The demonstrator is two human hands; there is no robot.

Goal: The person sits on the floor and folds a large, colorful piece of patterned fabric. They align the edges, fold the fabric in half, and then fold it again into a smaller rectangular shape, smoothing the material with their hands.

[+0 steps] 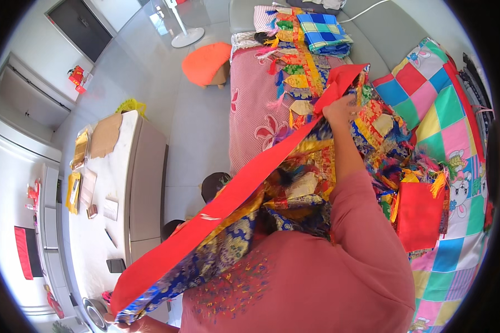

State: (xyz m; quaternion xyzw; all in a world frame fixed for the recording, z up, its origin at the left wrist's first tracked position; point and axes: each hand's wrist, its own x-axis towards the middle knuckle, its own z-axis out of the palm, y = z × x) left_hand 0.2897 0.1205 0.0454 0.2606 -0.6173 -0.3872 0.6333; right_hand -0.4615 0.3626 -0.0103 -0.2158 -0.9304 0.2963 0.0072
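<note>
A long red fabric band (233,191), backed with blue, gold and patterned brocade, runs diagonally across the view. At its lower left end, my left hand (129,324) grips the edge, partly cut off by the picture's rim. Higher up on the right, my right hand (341,111) pinches the band where it narrows and twists; its fingers are slightly blurred. Brocade pieces with tassels (304,183) hang below the band in front of my body. More tasselled brocade strips (302,81) lie on the pink bed cover, and a red cloth panel (421,216) rests at the right.
A folded checked cloth (323,33) lies on the grey sofa (400,29). A checked quilt (446,120) covers the right side. An orange-topped stool (206,62) stands on the floor. The white cabinet top (121,166) at left holds cardboard, packets and a pen.
</note>
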